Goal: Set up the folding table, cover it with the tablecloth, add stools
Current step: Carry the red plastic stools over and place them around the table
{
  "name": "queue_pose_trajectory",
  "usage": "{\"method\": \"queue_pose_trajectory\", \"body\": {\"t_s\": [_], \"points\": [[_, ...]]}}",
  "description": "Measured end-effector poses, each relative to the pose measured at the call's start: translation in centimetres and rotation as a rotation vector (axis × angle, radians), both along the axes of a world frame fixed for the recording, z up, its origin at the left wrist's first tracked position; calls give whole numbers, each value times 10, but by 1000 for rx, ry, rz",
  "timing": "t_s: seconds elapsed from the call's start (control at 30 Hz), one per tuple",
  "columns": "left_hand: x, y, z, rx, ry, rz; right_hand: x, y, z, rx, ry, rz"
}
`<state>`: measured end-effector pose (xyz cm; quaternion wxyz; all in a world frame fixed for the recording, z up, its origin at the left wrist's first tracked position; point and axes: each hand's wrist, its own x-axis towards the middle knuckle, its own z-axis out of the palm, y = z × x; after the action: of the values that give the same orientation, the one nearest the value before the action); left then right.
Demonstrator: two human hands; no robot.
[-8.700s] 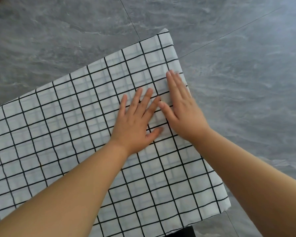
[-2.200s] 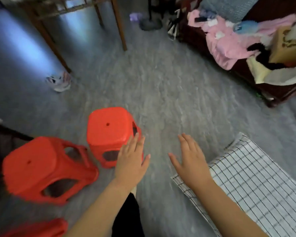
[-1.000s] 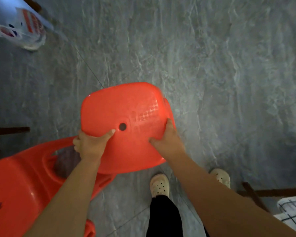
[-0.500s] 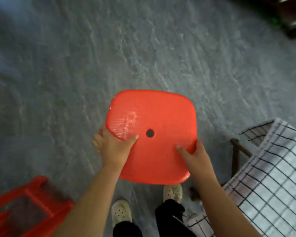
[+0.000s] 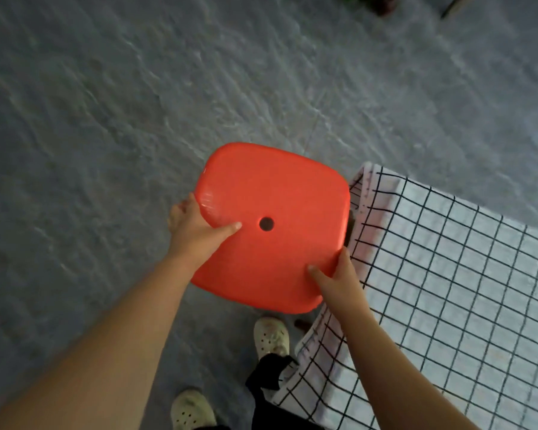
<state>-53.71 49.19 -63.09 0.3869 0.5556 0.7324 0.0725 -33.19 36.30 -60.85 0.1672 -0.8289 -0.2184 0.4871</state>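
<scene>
Nearest the viewer, both hands hold the red moulded-plastic stool (image 5: 271, 225) by its square seat, above the grey stone-pattern floor (image 5: 106, 103). Left hand (image 5: 196, 231) closes on the left rim, thumb on top; right hand (image 5: 339, 279) closes on the near-right corner. The stool appears light and rigid, its smooth seat possibly slippery; opposite rims look the safest hold. Just beside it, the white black-checked tablecloth (image 5: 448, 274) covers the surface.

One stool (image 5: 274, 225), one tablecloth (image 5: 448, 290), two shoes (image 5: 271, 336).
</scene>
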Motion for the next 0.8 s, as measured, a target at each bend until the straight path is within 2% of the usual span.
{"method": "queue_pose_trajectory", "body": {"t_s": [0.17, 0.33, 0.43, 0.5, 0.6, 0.8], "points": [[-13, -4, 6, -3, 25, -28, -12, 3, -4, -61, -44, 29], [-25, -11, 8, -34, -43, -40, -30, 5, 0, -123, -90, 49], [-41, -20, 14, 28, -65, -82, -59, 9, 10, -80, -346, 139], [-68, -33, 21, 93, -62, -72, -99, 14, 20, 99, -502, 263], [-141, -66, 28, 158, -35, 24, -187, 18, 32, 280, -501, 482], [-376, -184, 44, 130, 138, 290, -415, -25, 40, 342, -334, 836]]}}
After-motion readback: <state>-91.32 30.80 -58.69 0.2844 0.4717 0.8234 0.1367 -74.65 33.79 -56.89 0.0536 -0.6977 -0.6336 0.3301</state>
